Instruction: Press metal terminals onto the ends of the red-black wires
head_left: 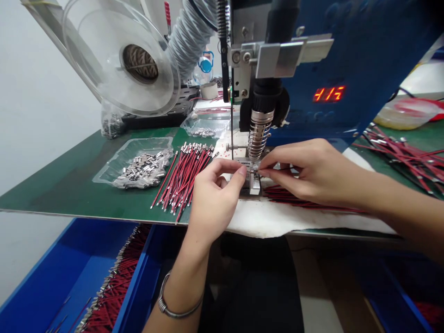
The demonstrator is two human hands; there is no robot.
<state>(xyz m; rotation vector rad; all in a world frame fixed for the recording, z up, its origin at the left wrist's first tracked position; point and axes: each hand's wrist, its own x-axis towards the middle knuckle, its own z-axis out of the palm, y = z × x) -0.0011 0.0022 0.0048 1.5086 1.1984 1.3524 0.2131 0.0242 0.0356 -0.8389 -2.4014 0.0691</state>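
Note:
Beneath the spring-wrapped tip (261, 132) of a blue soldering machine, both hands meet at a small metal jig (255, 187). My left hand (215, 199) pinches a tiny metal cylinder between thumb and forefinger, mostly hidden by the fingertips. From the other side my right hand (312, 169) is closed on a thin wire, whose dark length (293, 169) shows between the fingers. A bundle of red and black wires (189, 178) with metal ends lies left of my left hand. More red and black wires (294, 199) lie under my right hand.
A clear tray (104, 172) of small metal cylinders sits at left, with another tray (222, 121) behind. A large clear reel (83, 60) and a grey hose (194, 37) stand above. Loose wires (409, 157) lie right. A blue bin (83, 259) is below the table edge.

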